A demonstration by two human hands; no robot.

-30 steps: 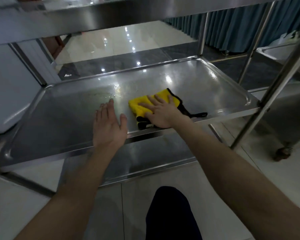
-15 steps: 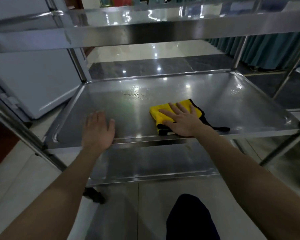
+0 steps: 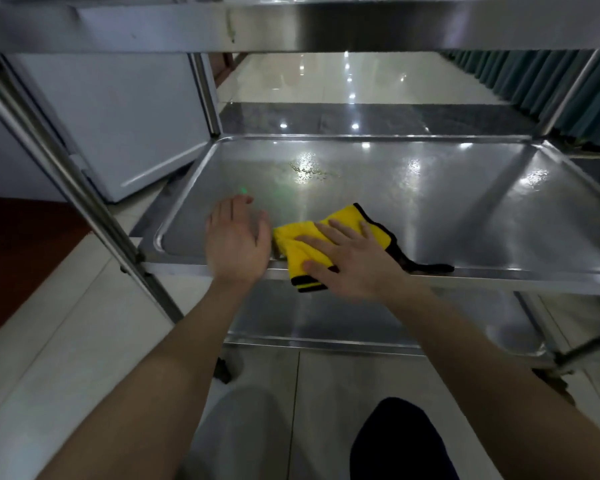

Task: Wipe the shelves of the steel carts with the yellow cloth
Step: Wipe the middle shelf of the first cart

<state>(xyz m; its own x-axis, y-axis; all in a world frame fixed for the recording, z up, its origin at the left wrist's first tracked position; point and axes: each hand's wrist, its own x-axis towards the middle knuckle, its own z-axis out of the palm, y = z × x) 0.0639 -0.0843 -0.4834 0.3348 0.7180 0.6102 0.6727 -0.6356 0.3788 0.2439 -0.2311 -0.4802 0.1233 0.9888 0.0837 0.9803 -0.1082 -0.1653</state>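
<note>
A yellow cloth [image 3: 300,242] with black trim lies folded at the front edge of the middle steel shelf [image 3: 447,202], one corner hanging over the rim. My right hand [image 3: 352,263] presses flat on it, fingers spread. My left hand [image 3: 236,242] rests open and flat on the shelf just left of the cloth, almost touching it. Small wet droplets [image 3: 309,169] glint on the shelf behind the hands.
The top shelf [image 3: 291,22] hangs low overhead. A lower shelf [image 3: 343,317] sits beneath. Steel posts stand at the front left [image 3: 66,174] and back left [image 3: 205,95]. A white cabinet [image 3: 111,116] stands left. Teal curtains [image 3: 541,77] hang at the back right.
The cloth and my right hand have slid left along the front edge towards the shelf's left corner. My left hand now sits right beside the cloth.
</note>
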